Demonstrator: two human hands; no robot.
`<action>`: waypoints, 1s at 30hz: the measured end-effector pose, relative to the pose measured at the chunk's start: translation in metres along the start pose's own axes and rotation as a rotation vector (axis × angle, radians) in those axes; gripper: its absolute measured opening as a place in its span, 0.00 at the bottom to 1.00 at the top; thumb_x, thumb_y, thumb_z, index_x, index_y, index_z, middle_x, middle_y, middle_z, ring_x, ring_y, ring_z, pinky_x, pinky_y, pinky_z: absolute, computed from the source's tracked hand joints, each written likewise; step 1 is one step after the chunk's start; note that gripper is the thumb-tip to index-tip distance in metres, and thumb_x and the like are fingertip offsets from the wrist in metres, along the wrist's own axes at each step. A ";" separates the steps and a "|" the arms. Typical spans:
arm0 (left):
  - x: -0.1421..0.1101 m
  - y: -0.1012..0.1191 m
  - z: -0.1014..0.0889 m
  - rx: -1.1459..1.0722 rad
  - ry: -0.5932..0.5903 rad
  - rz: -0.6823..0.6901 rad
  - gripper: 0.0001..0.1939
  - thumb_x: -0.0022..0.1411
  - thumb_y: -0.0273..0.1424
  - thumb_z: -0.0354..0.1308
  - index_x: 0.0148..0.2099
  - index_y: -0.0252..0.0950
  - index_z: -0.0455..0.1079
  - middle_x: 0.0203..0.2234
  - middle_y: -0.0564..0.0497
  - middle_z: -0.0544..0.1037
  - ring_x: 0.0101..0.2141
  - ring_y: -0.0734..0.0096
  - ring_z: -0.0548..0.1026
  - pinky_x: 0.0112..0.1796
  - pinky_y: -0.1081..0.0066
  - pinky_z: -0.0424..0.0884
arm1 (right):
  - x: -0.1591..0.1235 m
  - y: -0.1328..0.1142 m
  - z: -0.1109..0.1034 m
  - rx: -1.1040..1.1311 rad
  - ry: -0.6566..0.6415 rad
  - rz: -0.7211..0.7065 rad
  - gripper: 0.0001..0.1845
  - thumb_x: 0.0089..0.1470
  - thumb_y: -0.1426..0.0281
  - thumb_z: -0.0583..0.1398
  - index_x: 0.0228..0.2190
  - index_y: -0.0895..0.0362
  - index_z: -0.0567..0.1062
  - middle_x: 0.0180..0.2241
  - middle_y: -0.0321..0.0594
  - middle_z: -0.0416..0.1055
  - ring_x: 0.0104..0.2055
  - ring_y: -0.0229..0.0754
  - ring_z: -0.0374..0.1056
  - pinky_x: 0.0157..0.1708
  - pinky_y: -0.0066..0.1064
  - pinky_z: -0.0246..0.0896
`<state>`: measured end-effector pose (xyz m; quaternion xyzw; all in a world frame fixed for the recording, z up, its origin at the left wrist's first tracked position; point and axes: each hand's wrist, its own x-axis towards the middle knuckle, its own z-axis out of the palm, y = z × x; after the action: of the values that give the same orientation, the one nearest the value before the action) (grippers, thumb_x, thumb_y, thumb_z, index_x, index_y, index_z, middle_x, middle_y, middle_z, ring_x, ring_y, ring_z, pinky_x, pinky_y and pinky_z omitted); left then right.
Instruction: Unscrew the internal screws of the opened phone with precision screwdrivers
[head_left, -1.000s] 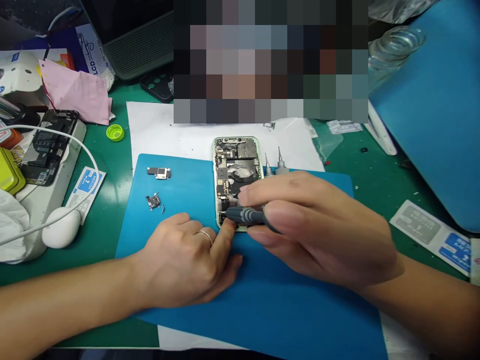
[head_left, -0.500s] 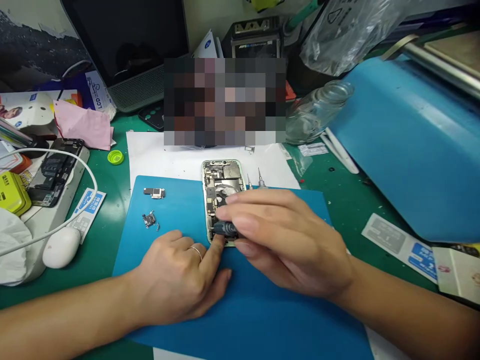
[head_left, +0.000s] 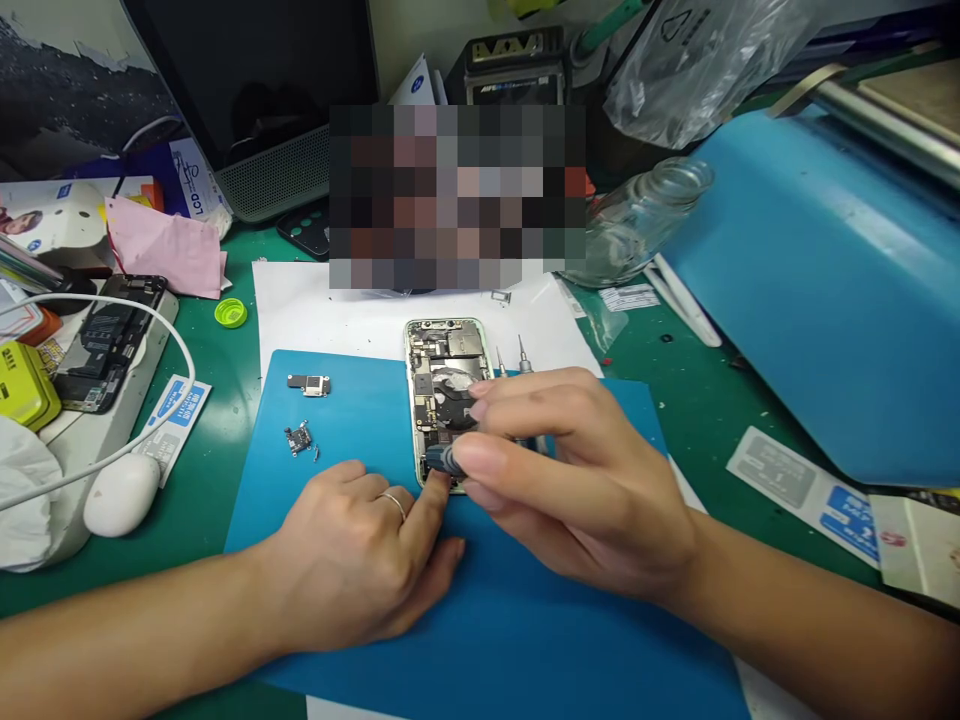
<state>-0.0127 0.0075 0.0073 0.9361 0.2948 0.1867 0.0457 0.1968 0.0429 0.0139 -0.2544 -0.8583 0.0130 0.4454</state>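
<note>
Blue mat (head_left: 570, 645): our opened smartphone (head_left: 450, 408) straddles its far edge.
Dark-grey tool (head_left: 442, 460): best we guide it lightly, sparing nearby components.
Right hand (head_left: 592, 485): fingers pinched round that tool, palm arched above the mat.
Left hand (head_left: 364, 550): index on the smartphone's near end, others curled; we cannot tell whether they grip anything.

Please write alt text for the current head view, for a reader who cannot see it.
A right hand holds a dark tool at the lower end of an opened phone, where the left hand has one finger. The phone lies across the far edge of a blue mat, with small parts to its left.
</note>
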 end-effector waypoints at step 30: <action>0.001 0.001 -0.001 0.040 -0.017 0.020 0.15 0.74 0.33 0.49 0.46 0.29 0.74 0.20 0.54 0.75 0.20 0.69 0.73 0.22 0.64 0.65 | -0.004 -0.003 0.002 0.345 -0.094 0.121 0.19 0.62 0.83 0.57 0.51 0.54 0.70 0.41 0.37 0.81 0.44 0.36 0.79 0.48 0.32 0.77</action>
<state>-0.0114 0.0078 0.0085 0.9411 0.2889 0.1733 0.0277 0.1960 0.0386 0.0109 -0.2244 -0.8464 0.1985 0.4402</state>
